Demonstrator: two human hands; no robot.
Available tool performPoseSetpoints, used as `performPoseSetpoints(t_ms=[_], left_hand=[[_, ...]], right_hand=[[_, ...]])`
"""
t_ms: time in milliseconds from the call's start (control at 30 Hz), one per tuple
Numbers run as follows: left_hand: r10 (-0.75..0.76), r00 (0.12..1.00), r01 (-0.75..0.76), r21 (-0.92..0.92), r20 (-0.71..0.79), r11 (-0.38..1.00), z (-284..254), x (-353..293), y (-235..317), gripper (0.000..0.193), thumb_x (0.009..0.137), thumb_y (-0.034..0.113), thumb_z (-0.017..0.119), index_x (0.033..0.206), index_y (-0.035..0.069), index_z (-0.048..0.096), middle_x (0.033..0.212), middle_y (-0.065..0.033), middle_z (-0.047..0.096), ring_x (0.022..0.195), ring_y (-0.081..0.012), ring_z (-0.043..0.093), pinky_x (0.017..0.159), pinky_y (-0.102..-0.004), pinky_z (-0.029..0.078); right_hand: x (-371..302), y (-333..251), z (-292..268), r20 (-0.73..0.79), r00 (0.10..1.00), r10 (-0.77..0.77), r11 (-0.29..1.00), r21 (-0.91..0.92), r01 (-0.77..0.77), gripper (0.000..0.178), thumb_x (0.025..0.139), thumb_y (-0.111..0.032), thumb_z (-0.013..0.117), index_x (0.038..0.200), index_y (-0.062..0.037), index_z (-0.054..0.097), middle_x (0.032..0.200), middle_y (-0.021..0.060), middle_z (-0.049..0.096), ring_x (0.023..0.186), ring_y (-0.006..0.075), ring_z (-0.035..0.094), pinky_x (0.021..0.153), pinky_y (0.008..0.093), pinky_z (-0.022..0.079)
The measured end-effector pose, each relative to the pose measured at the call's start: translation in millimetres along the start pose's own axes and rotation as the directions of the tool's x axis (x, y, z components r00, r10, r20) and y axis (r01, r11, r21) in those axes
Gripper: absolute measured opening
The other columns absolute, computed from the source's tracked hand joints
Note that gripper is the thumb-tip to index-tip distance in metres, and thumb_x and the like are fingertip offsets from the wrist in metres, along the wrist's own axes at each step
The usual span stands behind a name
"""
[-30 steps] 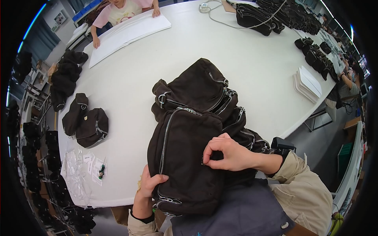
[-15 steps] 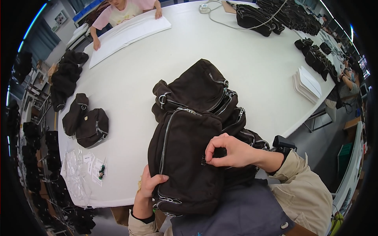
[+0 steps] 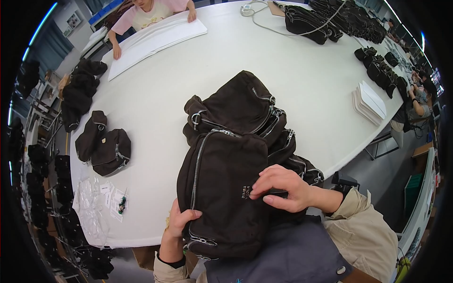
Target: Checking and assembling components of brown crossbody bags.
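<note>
A dark brown fabric bag [image 3: 226,188] with a long silver zip lies in front of me at the table's near edge. My left hand [image 3: 181,219] grips its lower left side, thumb on top and the other fingers hidden underneath. Beside the small metal lettering on the bag's right half is my right hand [image 3: 281,188], fingers apart and bent, fingertips at or just over the cloth. Nothing shows between them. Behind and to the right, more dark bags [image 3: 236,104] with zips and metal rings lie in a pile, partly covered by the front bag.
Two small dark bags [image 3: 111,151] lie at left, above clear plastic wrapping [image 3: 92,207] and paper tags [image 3: 115,203]. Across the white table [image 3: 155,108], a person handles a white sheet [image 3: 160,45]. White sheets [image 3: 368,104] and dark bag stacks [image 3: 311,23] lie right.
My right hand has opened from a pinch over the metal lettering and shifted slightly right, uncovering the lettering. My left hand keeps its grip on the bag.
</note>
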State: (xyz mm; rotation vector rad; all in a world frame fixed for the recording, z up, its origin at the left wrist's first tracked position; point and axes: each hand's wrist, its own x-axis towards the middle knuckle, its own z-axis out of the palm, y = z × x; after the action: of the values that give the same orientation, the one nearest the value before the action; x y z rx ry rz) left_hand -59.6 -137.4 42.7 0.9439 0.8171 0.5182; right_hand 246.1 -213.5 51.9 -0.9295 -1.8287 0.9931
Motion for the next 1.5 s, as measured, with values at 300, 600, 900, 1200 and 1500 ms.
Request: performPoseSetpoints(t_ms=[300,600,900,1200,1500], left_hand=[[0.004,1.000,-0.004,0.004,0.009,1.000,-2.0,0.7,-2.6,0.060,0.066,0.006,0.057,0.123,-0.011,0.049,0.113,-0.0171,0.062,0.099,-0.0228,0.063,0.090,-0.0336,0.049],[0.001,1.000,-0.001,0.001,0.005,1.000,1.0,0.9,1.3,0.059,0.066,0.006,0.057,0.122,-0.011,0.050,0.113,-0.0171,0.063,0.099,-0.0232,0.063,0.089,-0.0336,0.050],[0.001,1.000,-0.001,-0.003,0.000,1.000,1.9,0.5,2.1,0.058,0.066,0.005,0.056,0.121,-0.011,0.051,0.111,-0.0173,0.063,0.098,-0.0227,0.063,0.088,-0.0330,0.050],[-0.020,0.999,0.020,-0.015,-0.027,1.000,1.8,-2.3,1.3,0.058,0.064,0.004,0.055,0.120,-0.011,0.051,0.111,-0.0178,0.064,0.097,-0.0230,0.064,0.087,-0.0328,0.051],[0.004,0.997,-0.008,-0.042,-0.075,0.999,5.8,2.8,2.5,0.057,0.063,0.006,0.056,0.117,-0.012,0.053,0.108,-0.0189,0.064,0.093,-0.0241,0.065,0.085,-0.0324,0.052]], right_hand=[[1.8,-0.9,3.2,0.034,0.999,0.041,0.999,-0.008,-0.041,0.018,0.091,-0.018,0.060,0.104,-0.0082,0.067,0.102,0.0035,0.067,0.096,0.0183,0.061,0.095,0.0353,0.039],[16.3,-1.5,20.1,-0.143,0.988,0.055,0.973,-0.216,-0.086,0.010,0.078,-0.008,0.074,0.087,-0.0083,0.068,0.082,-0.0002,0.066,0.086,0.0176,0.061,0.076,0.0310,0.046],[17.0,-2.3,14.2,-0.094,0.981,0.170,0.968,-0.173,-0.184,0.010,0.079,-0.009,0.073,0.088,-0.0094,0.067,0.079,-0.0030,0.065,0.086,0.0160,0.061,0.082,0.0326,0.045],[-18.0,1.8,-14.8,0.055,0.948,0.312,0.790,0.539,-0.291,0.017,0.095,-0.018,0.057,0.102,-0.0050,0.065,0.098,0.0025,0.067,0.103,0.0181,0.061,0.102,0.0385,0.039],[-32.0,-17.1,2.0,-0.024,0.965,0.259,0.870,0.439,-0.223,0.030,0.098,-0.025,0.051,0.114,-0.0025,0.064,0.114,0.0138,0.065,0.122,0.0275,0.053,0.112,0.0420,0.025]])
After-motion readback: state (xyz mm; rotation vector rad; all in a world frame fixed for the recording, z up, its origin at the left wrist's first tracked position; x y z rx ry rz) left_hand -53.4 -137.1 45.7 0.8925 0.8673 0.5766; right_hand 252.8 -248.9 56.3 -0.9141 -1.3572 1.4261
